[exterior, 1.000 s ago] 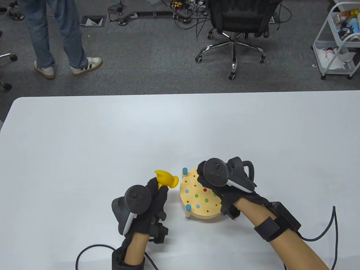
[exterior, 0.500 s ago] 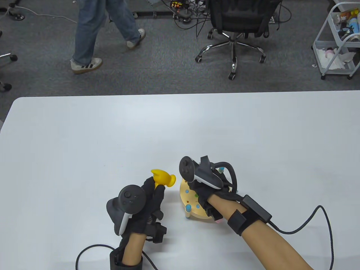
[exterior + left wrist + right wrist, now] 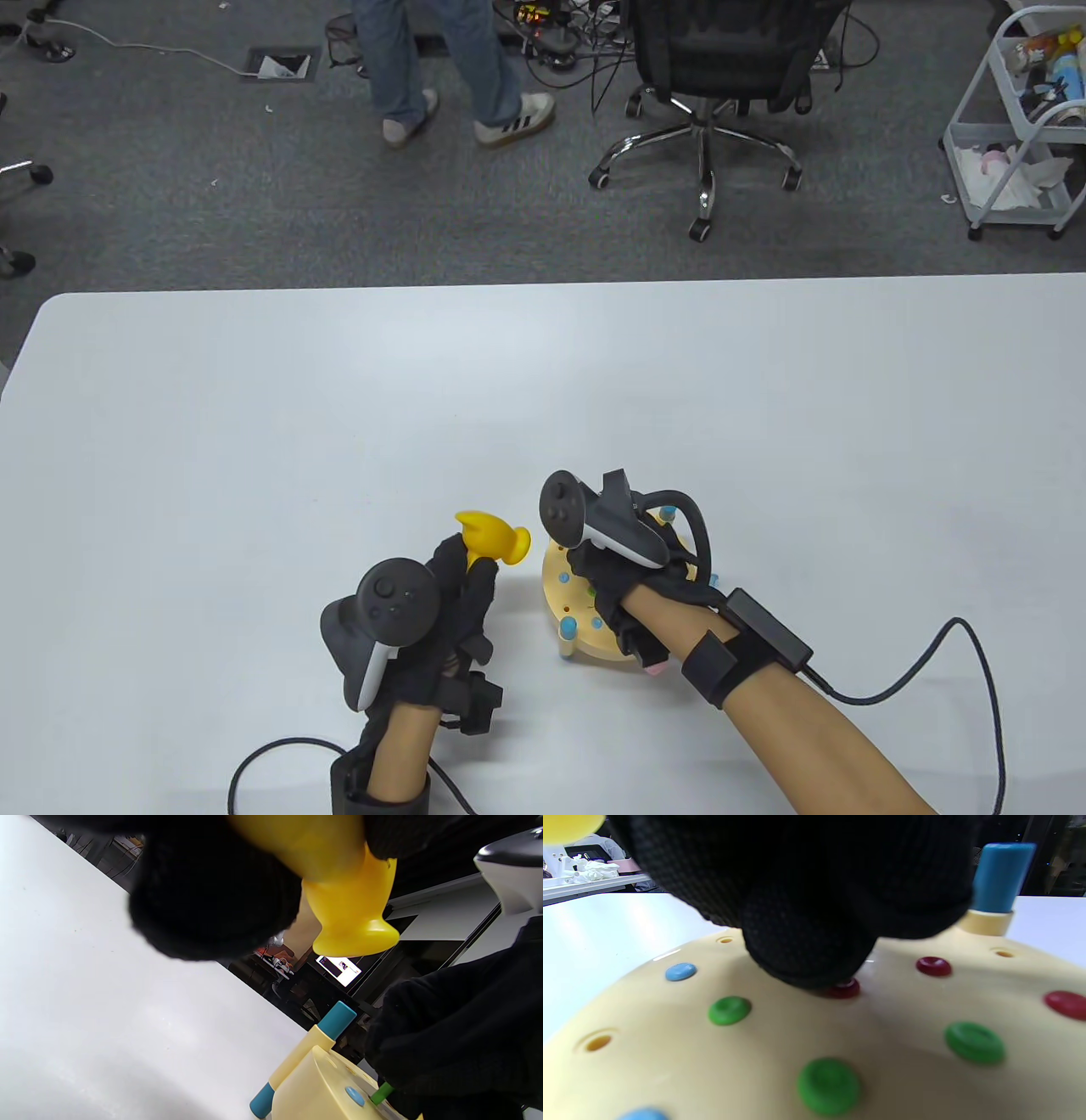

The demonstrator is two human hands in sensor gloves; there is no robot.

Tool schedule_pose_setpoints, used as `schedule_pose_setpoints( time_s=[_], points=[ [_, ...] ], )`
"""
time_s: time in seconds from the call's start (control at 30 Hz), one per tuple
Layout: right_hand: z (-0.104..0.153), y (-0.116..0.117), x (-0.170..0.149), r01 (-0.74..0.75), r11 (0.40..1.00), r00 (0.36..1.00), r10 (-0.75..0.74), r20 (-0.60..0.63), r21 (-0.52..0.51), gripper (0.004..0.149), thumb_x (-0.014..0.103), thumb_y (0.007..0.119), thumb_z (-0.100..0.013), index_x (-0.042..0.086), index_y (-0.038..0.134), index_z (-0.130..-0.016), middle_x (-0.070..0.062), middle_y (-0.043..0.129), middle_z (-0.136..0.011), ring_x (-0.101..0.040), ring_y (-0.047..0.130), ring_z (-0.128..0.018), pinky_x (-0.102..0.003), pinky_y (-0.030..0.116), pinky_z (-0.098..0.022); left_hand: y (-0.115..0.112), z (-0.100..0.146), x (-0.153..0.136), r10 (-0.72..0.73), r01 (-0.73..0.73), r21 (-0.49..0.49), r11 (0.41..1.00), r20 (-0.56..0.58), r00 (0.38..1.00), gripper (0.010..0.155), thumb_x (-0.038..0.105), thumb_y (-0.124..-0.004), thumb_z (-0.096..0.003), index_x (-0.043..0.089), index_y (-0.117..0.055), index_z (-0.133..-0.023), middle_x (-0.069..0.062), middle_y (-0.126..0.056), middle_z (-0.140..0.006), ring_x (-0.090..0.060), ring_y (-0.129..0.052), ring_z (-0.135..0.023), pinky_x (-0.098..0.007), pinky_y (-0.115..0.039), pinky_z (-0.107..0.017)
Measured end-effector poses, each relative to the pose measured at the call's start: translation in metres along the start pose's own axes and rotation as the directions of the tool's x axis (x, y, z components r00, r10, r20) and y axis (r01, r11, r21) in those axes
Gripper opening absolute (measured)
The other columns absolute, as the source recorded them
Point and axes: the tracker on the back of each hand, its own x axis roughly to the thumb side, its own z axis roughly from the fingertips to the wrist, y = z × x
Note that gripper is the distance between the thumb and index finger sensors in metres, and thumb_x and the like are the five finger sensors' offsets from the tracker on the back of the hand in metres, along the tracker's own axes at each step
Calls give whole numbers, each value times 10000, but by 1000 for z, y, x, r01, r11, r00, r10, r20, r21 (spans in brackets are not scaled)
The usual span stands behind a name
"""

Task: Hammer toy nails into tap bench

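Bench (image 3: 594, 645), round and cream, sits on the table (image 3: 254, 424) near the front edge, its holes holding green (image 3: 829, 1086), red (image 3: 933, 966) and blue (image 3: 681, 971) nails sunk flush; some holes are open. Right hand (image 3: 632, 586) rests on it, fingertips (image 3: 806, 942) pressing a red nail (image 3: 845, 989), gripping nothing. Left hand (image 3: 433, 620) clenches the yellow hammer (image 3: 492, 536) just beside the bench.
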Motion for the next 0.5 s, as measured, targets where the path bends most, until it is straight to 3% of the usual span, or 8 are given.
schedule_pose_setpoints(
  time_s=[0.5],
  points=[
    [-4,4,8,-80,995,996,83,-41,66,298,379,833,-373,297,794,-657,-32,977,-615,-88,1071,-311,-235,934,-242,-1,0,1,-9,9,-7,1000,1,1000,653,499,-660,-411,79,-703,-909,-156,-978,-561,-268,-1006,-252,-330,-811,-158]
  ],
)
